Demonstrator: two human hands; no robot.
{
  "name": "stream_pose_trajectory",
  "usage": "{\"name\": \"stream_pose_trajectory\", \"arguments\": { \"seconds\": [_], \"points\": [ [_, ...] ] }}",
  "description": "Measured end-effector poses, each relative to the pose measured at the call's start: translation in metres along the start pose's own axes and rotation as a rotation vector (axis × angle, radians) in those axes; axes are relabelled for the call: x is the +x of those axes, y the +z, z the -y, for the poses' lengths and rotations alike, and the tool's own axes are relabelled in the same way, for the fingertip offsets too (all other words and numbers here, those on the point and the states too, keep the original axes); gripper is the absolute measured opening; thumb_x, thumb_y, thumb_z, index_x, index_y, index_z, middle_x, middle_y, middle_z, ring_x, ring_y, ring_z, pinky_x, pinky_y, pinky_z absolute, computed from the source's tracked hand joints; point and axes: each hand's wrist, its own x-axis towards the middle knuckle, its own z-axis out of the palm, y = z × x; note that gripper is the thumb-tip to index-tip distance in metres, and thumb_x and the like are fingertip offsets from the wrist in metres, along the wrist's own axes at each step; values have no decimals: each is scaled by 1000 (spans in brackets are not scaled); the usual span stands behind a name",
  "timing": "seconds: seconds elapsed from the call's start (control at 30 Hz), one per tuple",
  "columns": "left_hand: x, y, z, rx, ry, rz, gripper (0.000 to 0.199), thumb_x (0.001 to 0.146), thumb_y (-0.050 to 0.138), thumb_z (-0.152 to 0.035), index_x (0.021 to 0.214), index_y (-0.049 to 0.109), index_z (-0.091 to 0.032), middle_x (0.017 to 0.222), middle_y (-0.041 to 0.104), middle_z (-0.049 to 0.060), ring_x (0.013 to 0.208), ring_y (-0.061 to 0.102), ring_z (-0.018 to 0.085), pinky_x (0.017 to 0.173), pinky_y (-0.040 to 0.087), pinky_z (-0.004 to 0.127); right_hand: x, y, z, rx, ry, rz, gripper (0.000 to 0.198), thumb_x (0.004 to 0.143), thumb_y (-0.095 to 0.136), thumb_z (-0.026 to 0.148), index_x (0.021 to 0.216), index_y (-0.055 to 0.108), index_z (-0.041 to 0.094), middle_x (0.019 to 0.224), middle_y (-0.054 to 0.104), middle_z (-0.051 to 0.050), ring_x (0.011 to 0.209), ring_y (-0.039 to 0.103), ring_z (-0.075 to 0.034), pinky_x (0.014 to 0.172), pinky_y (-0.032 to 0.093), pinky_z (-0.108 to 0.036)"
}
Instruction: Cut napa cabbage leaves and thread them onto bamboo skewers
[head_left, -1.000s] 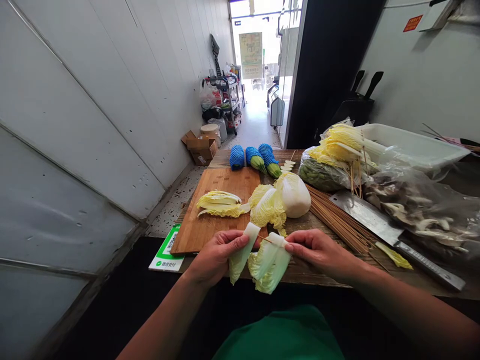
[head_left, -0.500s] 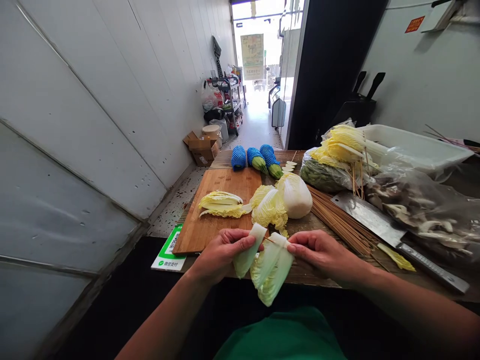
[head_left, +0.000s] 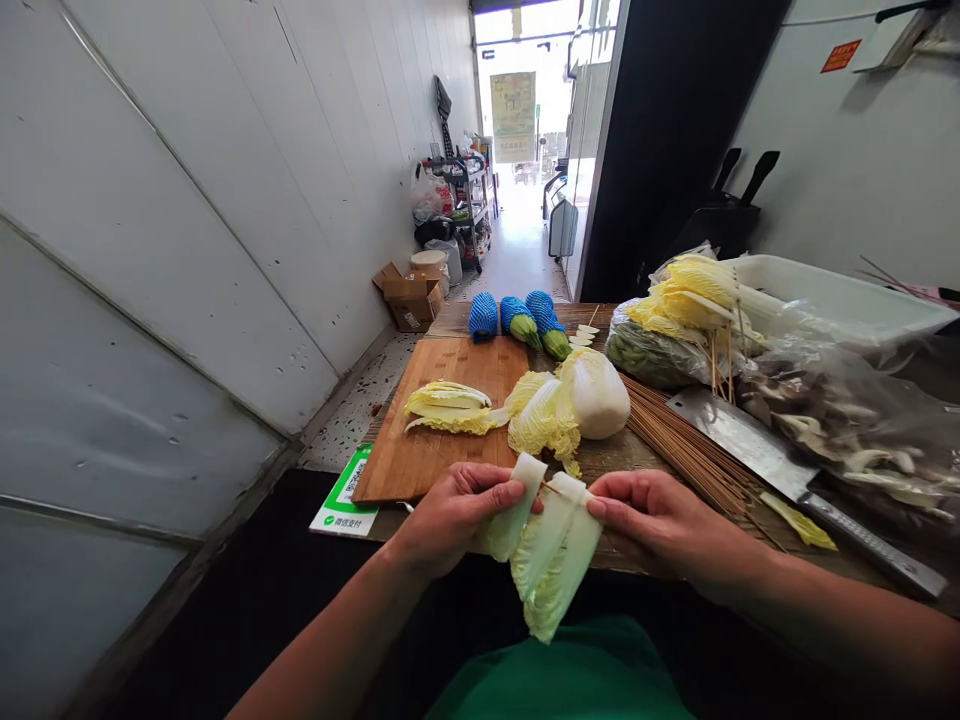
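Left hand pinches white cabbage piece. Right hand grips thin stick with crinkly cabbage leaves, over worktop edge. Green card shows tiny, unreadable writing. Wooden board behind.

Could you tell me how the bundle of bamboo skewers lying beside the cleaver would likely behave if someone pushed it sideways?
The bamboo skewers lie loose and unbound on the table, so they would probably scatter and roll rather than move as one. They look thin and light, likely stiff yet easy to snap. Some would likely stop against the cleaver.
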Motion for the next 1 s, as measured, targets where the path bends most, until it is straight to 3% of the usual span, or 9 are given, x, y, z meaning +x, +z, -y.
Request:
{"name": "stream_pose_trajectory", "arguments": {
  "seconds": [0.27,0.4,0.57,0.7,1.0],
  "points": [
    [1,1,-1,30,29,25,24,74,65,-35,77,72,-12,66,65,4,57,54,9,55,40,20,-2,5,-3,152,105,9,40,77,57,55,72,48,17,47,34,10,35,21,-2,33,9,-19],
    [2,-1,-1,53,16,15,25,72,67,-36,74,72,-11,65,65,4,57,54,9,54,40,19,2,5,-4,157,92,7,40,77,57,54,68,47,17,46,34,10,34,21,-2,33,9,-19],
    [4,-1,3,-43,32,-54,26,73,67,-32,94,71,-17,79,69,5,70,59,12,65,44,21,8,2,-5,105,33,-16,40,78,56,53,68,49,15,47,35,9,38,22,-2,34,11,-19],
    [7,1,8,-124,83,-110,24,72,68,-29,92,72,-17,80,69,5,73,58,11,69,44,21,9,1,-2,100,25,-20,39,79,56,52,68,49,15,47,35,9,39,21,-2,35,12,-19],
    [7,2,9,-37,69,-8,32,75,65,-32,102,68,-16,86,69,7,77,58,15,71,43,23,8,0,0,43,28,19,40,78,56,53,72,52,13,49,37,9,40,23,-2,35,14,-17]
  ]
}}
